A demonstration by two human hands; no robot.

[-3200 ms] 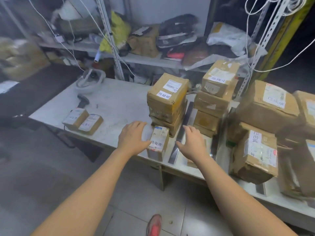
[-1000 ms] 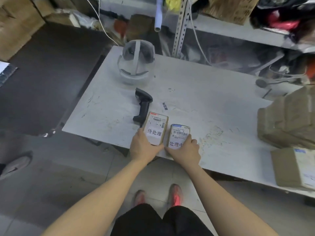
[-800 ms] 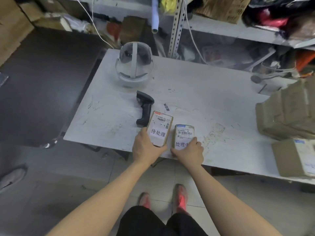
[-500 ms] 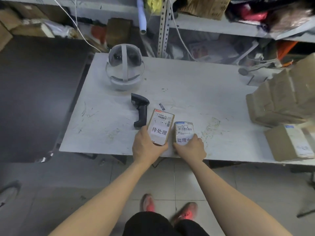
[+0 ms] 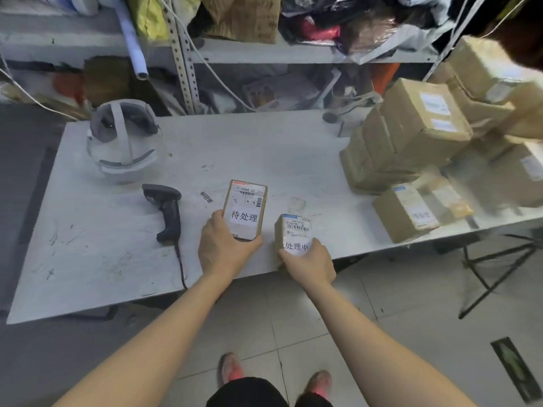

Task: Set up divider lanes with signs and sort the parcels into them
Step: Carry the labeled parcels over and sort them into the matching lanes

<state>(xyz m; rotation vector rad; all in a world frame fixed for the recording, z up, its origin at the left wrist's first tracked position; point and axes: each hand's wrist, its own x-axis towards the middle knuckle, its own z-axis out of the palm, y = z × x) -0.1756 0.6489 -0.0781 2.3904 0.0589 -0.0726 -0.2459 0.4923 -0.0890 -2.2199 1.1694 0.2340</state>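
Note:
My left hand (image 5: 223, 248) grips the near end of a small cardboard parcel (image 5: 245, 208) with a white sign label, lifted and tilted above the white table (image 5: 258, 154). My right hand (image 5: 305, 259) holds a second small labelled parcel (image 5: 293, 230) at the table's front edge. A stack of brown parcels (image 5: 411, 142) fills the table's right side, with one more small labelled parcel (image 5: 407, 211) in front of it.
A black barcode scanner (image 5: 166, 208) lies left of my left hand, its cable running off the front edge. A white headset (image 5: 125, 142) sits at the back left. Cluttered metal shelving (image 5: 264, 54) stands behind. A folding table leg (image 5: 496, 271) shows lower right.
I turned from the parcel stack to the table's left part and took hold of the two small labelled parcels. Over the last second the left parcel rose and the two came apart.

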